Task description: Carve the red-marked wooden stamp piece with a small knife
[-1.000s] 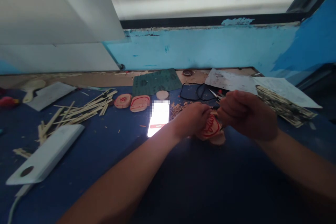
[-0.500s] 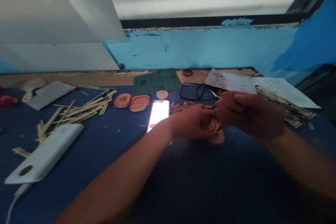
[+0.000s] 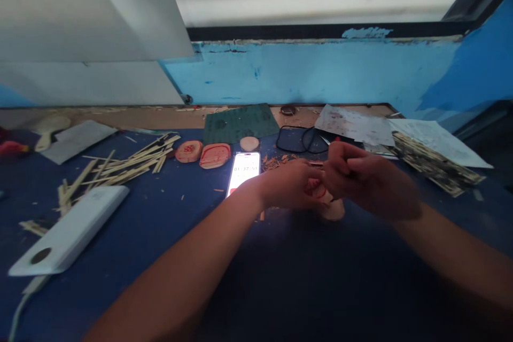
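The pale wooden piece (image 3: 333, 210) with red drawn lines sits between your hands, its lower edge showing below them. Your left hand (image 3: 290, 184) holds it from the left, fingers (image 3: 310, 181) curled together against it. Your right hand (image 3: 371, 184) meets it from the right, fingers (image 3: 340, 163) curled closed; you can't tell whether they pinch anything. Just left of your hands glows a lit phone (image 3: 243, 172), with wood shavings (image 3: 277, 162) beside it. Farther left on the blue tabletop (image 3: 160, 272) lie two red-marked wooden slices (image 3: 215, 156), a plain wooden disc (image 3: 249, 144) and scattered thin sticks (image 3: 128, 163).
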The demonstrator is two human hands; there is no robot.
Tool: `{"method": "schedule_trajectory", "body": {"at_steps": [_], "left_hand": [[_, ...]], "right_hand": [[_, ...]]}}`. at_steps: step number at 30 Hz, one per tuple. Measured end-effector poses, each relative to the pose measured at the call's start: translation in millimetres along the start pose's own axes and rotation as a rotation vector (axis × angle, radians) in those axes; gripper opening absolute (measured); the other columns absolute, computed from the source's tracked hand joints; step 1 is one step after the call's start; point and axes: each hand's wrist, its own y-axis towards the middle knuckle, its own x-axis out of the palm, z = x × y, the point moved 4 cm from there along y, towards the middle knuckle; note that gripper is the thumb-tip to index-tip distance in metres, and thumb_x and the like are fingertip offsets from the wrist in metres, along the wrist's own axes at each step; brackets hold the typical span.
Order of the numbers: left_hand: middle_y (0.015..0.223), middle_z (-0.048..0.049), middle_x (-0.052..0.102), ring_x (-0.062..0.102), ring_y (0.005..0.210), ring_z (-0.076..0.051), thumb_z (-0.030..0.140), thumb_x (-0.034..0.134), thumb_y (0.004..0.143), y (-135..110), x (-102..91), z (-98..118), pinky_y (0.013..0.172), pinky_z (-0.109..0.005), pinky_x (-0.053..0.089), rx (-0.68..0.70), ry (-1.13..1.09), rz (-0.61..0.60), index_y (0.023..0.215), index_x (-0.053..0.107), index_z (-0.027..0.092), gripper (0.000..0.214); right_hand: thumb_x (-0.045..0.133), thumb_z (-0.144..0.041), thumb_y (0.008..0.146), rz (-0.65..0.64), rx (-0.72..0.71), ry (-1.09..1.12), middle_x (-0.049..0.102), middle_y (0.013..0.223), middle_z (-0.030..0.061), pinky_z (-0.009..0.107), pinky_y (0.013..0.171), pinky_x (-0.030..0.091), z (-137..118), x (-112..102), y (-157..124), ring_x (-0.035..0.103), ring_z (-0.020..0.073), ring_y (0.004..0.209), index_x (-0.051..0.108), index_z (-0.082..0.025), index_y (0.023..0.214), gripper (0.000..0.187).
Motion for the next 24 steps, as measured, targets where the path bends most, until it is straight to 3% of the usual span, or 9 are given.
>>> {"method": "schedule_trajectory", "body": {"at_steps": [5,9,14,18,24], "left_hand": [[0.124,-0.0062,0.066,0.063,0.112,-0.024,0.032,0.078,0.085,-2.1,0.4,3.0,0.098,-0.035,0.05,-0.036,0.043,0.025,0.112,0.077,0.026,0.028],[0.121,-0.0065,0.066,0.061,0.114,-0.025,0.034,0.079,0.085,-2.2,0.3,2.5,0.099,-0.035,0.048,-0.02,0.087,0.017,0.111,0.077,0.026,0.027],[0.112,-0.006,0.067,0.061,0.11,-0.024,0.034,0.079,0.087,-0.1,1.3,0.5,0.094,-0.033,0.047,0.006,0.113,-0.018,0.113,0.076,0.024,0.028],[0.109,-0.0055,0.068,0.061,0.106,-0.023,0.033,0.078,0.088,1.1,1.3,0.1,0.091,-0.032,0.048,0.032,0.105,0.001,0.109,0.075,0.022,0.023],[0.104,-0.0041,0.066,0.061,0.105,-0.023,0.034,0.081,0.085,2.4,2.4,-0.6,0.092,-0.033,0.048,0.039,0.12,0.008,0.107,0.074,0.024,0.026]], "right_hand": [[0.061,-0.043,0.097,0.126,-0.122,0.012,0.021,0.054,-0.0058,0.03,0.045,0.019,10.3,-4.5,3.9,0.019,0.0119,0.047,0.039,-0.022,0.063,0.046],[0.055,-0.052,0.102,0.113,-0.147,-0.018,0.018,0.051,-0.0044,0.031,0.044,0.021,-0.2,-4.4,-0.6,0.019,0.0121,0.044,0.03,-0.021,0.057,0.061],[0.06,-0.056,0.099,0.041,-0.038,-0.087,0.02,0.046,-0.0033,0.032,0.047,0.028,-11.0,4.4,-9.0,0.026,0.0125,0.044,0.03,-0.02,0.051,0.067],[0.063,-0.04,0.099,0.084,-0.021,-0.024,0.021,0.05,-0.0049,0.029,0.042,0.02,0.2,2.8,-4.2,0.02,0.0106,0.043,0.033,-0.022,0.051,0.059],[0.066,-0.042,0.097,0.131,-0.055,-0.006,0.022,0.049,-0.0056,0.029,0.042,0.021,2.7,-0.9,-1.2,0.021,0.0093,0.042,0.033,-0.021,0.051,0.06]]}}
